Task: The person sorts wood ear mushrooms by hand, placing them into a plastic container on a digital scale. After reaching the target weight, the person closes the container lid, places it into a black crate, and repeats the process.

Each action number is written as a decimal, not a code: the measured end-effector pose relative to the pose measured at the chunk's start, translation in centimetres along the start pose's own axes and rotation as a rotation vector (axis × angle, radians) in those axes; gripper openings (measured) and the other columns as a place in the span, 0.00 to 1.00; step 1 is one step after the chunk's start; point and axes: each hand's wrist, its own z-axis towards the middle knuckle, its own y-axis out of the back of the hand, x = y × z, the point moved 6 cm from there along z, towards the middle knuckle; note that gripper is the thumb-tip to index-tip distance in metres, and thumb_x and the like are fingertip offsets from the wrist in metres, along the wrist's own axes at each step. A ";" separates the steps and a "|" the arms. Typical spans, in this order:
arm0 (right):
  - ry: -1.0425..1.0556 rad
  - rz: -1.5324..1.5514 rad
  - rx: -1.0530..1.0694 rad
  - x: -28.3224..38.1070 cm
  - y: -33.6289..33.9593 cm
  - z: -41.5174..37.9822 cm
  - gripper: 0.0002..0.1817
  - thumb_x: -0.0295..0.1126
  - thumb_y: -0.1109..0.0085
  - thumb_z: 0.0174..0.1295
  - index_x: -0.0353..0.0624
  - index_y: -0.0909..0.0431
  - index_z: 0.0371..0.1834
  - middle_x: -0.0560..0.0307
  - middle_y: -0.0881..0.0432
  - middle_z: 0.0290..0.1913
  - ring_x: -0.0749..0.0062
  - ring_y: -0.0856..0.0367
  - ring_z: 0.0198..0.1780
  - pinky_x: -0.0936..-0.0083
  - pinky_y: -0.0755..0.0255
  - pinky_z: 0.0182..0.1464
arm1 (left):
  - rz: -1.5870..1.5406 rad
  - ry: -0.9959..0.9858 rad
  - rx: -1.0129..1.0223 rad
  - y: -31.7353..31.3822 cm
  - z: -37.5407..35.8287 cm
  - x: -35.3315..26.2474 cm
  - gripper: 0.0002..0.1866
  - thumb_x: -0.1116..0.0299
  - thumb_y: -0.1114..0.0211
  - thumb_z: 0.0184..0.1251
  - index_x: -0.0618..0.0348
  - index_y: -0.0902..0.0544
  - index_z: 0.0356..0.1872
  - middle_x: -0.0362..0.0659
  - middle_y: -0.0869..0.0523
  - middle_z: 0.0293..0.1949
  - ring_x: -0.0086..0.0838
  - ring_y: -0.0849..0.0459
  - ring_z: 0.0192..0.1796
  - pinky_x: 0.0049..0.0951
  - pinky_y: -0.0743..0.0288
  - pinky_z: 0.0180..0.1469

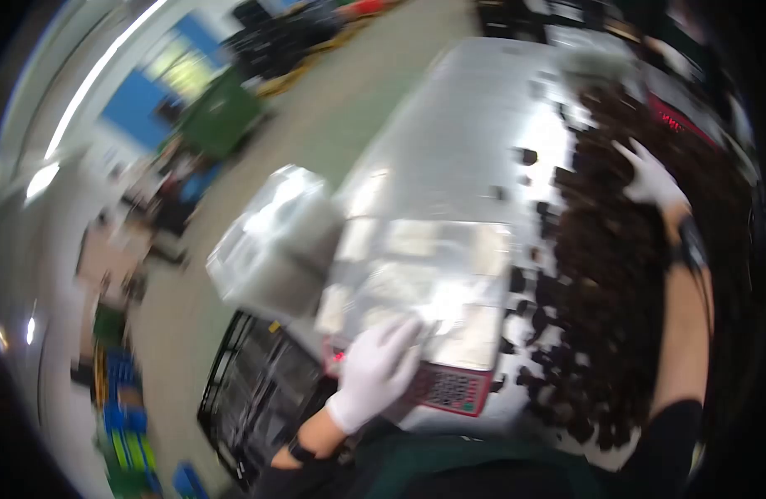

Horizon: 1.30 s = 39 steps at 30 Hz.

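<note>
My left hand, in a white glove, is over the front left edge of a scale with a red body and a keypad. Its fingers look stretched out toward the shiny weighing plate; motion blur hides whether they touch anything clear there. Pale patches and strong glare cover the plate. To the right, my gloved right hand lies over a large heap of dark brown pieces, fingers spread, holding nothing visible. Loose dark pieces are scattered between the heap and the scale.
A stack of clear plastic trays stands left of the scale, above a black crate. More clear trays and another red-lit scale are at the far end of the metal table. A green bin stands beyond.
</note>
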 end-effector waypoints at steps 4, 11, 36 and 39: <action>-0.099 -0.167 -0.322 -5.2 -4.0 -2.1 0.37 0.28 0.29 0.52 0.59 0.28 0.69 0.54 0.34 0.75 0.47 0.29 0.69 0.57 0.26 0.66 | -0.018 0.021 -0.097 1.6 -0.6 0.6 0.21 0.77 0.33 0.61 0.61 0.18 0.58 0.52 0.15 0.52 0.45 0.15 0.49 0.37 0.20 0.52; -0.181 -0.106 -0.520 -1.2 -3.8 -12.7 0.22 0.26 0.35 0.60 0.49 0.20 0.60 0.54 0.22 0.65 0.57 0.21 0.63 0.65 0.25 0.61 | 0.030 0.005 -0.326 3.4 -1.9 5.0 0.20 0.79 0.34 0.60 0.59 0.17 0.55 0.49 0.16 0.52 0.46 0.17 0.53 0.39 0.22 0.53; -0.175 2.591 0.248 19.0 -2.6 -23.7 0.25 0.44 0.64 0.80 0.42 0.33 0.72 0.42 0.23 0.62 0.61 0.20 0.36 0.85 0.32 0.15 | -0.305 0.067 0.144 3.2 -3.1 5.4 0.24 0.80 0.36 0.59 0.60 0.19 0.60 0.53 0.29 0.72 0.47 0.38 0.78 0.45 0.46 0.78; -0.161 2.578 0.309 20.7 -2.2 -22.6 0.25 0.43 0.64 0.80 0.41 0.34 0.72 0.42 0.21 0.60 0.61 0.17 0.38 0.84 0.29 0.15 | -0.196 0.002 0.188 2.3 -3.1 5.3 0.24 0.79 0.29 0.53 0.57 0.16 0.55 0.50 0.26 0.70 0.49 0.37 0.78 0.48 0.46 0.78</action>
